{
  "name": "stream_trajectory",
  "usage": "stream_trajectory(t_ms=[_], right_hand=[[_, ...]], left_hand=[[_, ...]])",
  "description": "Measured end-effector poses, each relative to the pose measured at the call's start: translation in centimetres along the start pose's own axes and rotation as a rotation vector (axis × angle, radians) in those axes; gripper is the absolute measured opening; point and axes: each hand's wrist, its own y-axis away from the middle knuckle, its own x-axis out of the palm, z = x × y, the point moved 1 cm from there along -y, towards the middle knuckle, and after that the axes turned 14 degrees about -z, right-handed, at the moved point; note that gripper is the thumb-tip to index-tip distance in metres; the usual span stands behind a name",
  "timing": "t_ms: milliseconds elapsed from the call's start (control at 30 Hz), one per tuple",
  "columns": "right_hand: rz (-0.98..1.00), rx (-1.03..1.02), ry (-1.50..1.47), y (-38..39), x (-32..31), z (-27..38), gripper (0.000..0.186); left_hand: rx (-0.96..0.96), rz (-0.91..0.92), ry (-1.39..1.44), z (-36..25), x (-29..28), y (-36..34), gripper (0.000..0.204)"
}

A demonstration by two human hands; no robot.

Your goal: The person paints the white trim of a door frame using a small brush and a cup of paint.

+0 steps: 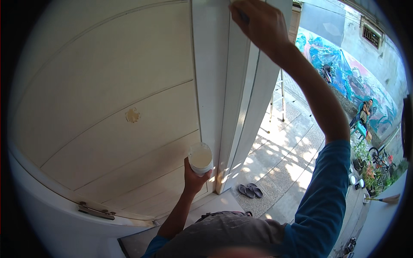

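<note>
The left hand (194, 176) is wrapped around a small white cup (201, 158) and holds it up from below. The cup has pale paint inside, and it sits right in front of the lower part of the big white door (107, 86), close to the door's edge. The right hand (258, 23) is raised high, up by the top of the same door edge. It is closed around something thin and dark (243, 16), but what that thing is cannot be told, because only a little bit pokes out of the fist. On the door, left of the cup and a bit higher, there is a rough yellowish patch (133, 115). Low on the door's left side is a metal hinge (95, 212). Past the door edge, on the paved ground outside, lies a pair of sandals (250, 190). Farther out stands a ladder (278, 96), and beyond it is a wall painted blue (344, 73). Some plants (370, 165) grow well away from the door, on the right.
</note>
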Motion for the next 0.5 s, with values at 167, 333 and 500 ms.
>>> stream_trajectory(t_ms=[167,333,500], right_hand=[[0.438,0.498,-0.289,4.1,-3.4,6.9,0.023],[0.466,0.490,-0.155,-1.3,-0.6,0.2,0.029],[-0.214,0.228,-0.068,-12.7,0.0,-6.2,0.030]], left_hand=[[-0.028,-0.015,-0.019,0.7,-0.6,0.1,0.079],[0.014,-0.031,-0.044,0.5,-1.0,0.1,0.078],[0.012,-0.038,-0.040,-0.1,-0.6,0.1,0.078]])
